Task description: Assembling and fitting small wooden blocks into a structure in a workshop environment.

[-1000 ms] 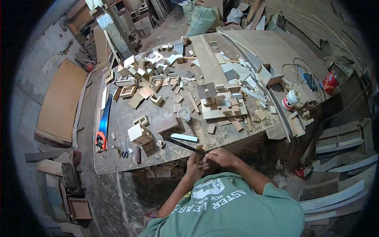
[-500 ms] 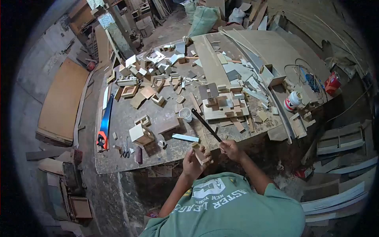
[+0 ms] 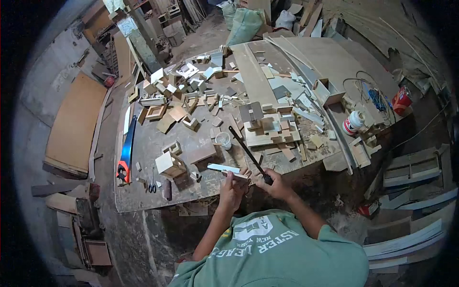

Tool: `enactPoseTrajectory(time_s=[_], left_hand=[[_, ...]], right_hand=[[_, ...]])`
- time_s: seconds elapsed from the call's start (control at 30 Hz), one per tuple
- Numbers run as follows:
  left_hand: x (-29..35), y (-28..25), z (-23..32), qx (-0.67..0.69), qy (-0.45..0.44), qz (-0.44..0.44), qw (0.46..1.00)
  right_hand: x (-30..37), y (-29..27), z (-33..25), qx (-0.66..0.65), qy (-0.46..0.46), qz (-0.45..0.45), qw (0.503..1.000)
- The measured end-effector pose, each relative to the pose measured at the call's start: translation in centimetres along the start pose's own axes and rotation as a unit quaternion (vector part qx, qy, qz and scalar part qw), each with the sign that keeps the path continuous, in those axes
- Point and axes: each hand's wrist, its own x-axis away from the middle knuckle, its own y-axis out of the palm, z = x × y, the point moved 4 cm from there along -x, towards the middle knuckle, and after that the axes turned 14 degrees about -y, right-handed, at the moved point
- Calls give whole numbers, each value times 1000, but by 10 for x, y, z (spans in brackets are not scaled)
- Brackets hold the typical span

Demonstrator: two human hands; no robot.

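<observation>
In front of my chest, my left hand (image 3: 232, 191) is closed on a small pale wood piece (image 3: 235, 175), held nearly level just off the table's near edge. My right hand (image 3: 276, 185) grips the near end of a long, narrow black tool (image 3: 248, 152), whose kind I cannot make out. It slants up and away to the left, its far end over the table. The fingertips of both hands are close together. A light blue-white strip (image 3: 223, 168) lies on the table right behind the wood piece.
The worktable (image 3: 143, 198) carries a blue handsaw (image 3: 127, 148), scissors (image 3: 152, 186), a small wooden box (image 3: 170, 163), a clear plastic cup (image 3: 223, 139) and a small wooden model (image 3: 267, 124). Farther back lie many wood offcuts. A white bottle (image 3: 354, 123) stands at right.
My left hand has turned the wood piece from upright to nearly level. My right hand has come slightly left and lower with the black tool, closer to the left.
</observation>
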Motion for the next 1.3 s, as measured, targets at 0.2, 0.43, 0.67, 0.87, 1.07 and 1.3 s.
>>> enactPoseTrajectory(time_s=[0.2,0.43,0.67,0.87,1.07,1.3], left_hand=[[-2,-13,-13,-52,-46,59,996],[6,-83,-34,51,-33,186,981],[54,-165,-54,63,-30,287,955],[84,-170,-55,120,8,315,941],[92,-175,-51,118,59,314,940],[88,-181,-56,138,43,310,940]], right_hand=[[-5,17,-6,-19,-5,-45,999],[8,19,29,111,73,-110,985],[31,27,94,273,23,-219,936],[9,67,118,308,46,-253,916],[-24,90,145,360,-14,-238,902],[-26,89,150,408,-148,-193,880]])
